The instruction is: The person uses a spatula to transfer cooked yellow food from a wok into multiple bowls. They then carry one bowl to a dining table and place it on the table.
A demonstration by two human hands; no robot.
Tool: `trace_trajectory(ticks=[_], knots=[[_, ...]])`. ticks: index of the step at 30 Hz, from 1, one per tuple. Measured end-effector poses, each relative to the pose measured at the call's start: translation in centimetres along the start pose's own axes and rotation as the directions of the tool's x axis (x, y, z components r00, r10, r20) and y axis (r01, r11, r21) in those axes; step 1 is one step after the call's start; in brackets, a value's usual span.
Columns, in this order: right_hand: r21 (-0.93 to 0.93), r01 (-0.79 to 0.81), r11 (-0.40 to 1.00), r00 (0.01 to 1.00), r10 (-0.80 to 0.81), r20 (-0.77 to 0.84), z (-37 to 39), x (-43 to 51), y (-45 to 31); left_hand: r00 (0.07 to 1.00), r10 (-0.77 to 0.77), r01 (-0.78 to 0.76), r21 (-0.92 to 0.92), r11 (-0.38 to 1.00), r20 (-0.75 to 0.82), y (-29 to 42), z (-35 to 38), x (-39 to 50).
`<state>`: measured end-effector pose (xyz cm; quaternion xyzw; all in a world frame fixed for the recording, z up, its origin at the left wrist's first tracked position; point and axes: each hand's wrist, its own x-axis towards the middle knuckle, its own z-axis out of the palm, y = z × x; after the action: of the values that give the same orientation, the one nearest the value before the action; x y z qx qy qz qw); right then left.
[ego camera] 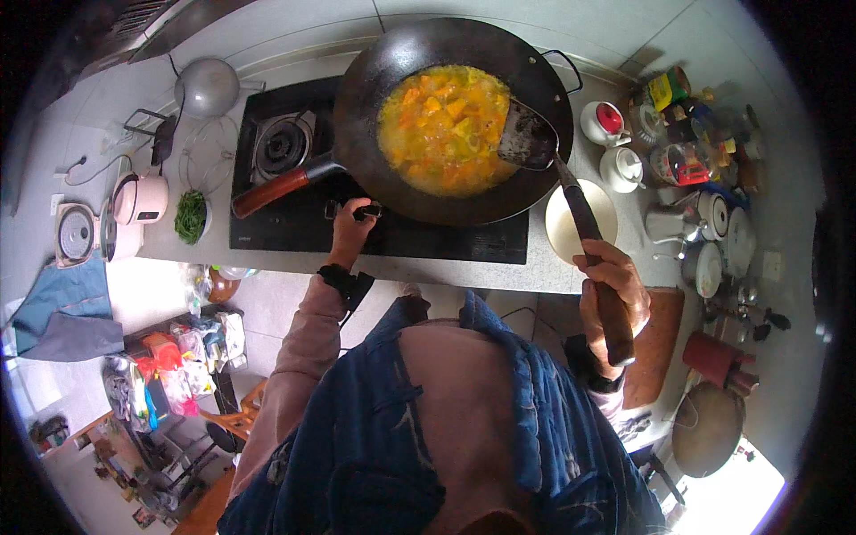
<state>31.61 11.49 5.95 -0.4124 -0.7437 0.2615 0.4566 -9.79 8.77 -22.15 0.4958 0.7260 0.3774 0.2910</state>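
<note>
A large dark wok (455, 210) stands on the black gas stove (468, 246). Chunky yellow-orange stew (445, 127) with broth fills its middle. My right hand (618, 287) grips the wooden handle of a wok spatula (531, 137), whose metal blade rests inside the wok's right wall, at the edge of the stew. My left hand (353, 224) has its fingers on a control knob (368, 212) at the stove's front, below the wok's wooden handle (271, 192). The fingers partly hide the knob.
A cream bowl (568, 231) sits right of the stove, partly under the spatula handle. Two white lidded pots (622, 168) stand behind it. Leafy greens (191, 217) lie in a bowl on the left, near a pink rice cooker (140, 198). An uncovered burner (283, 144) is beside the wok.
</note>
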Motion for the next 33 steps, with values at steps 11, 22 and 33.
trace_trajectory(ticks=[11, 22, 33], knots=[[0.046, -0.027, 0.999, 0.999, 0.028, -0.021, 0.5, -0.3, -0.2, 0.999, -0.009, 0.005, 0.095, 0.995, 0.042, 1.2, -1.1, 0.4], [0.05, 0.003, 0.999, 1.0, -0.003, 0.001, 0.5, -0.2, -0.2, 0.992, 0.015, -0.035, 0.158, 0.987, 0.126, 1.0, -1.7, 0.6], [0.042, -0.027, 0.999, 1.0, 0.027, -0.008, 0.4, -0.3, -0.2, 0.997, -0.035, 0.021, 0.188, 0.982, 0.073, 1.3, -1.6, 0.7]])
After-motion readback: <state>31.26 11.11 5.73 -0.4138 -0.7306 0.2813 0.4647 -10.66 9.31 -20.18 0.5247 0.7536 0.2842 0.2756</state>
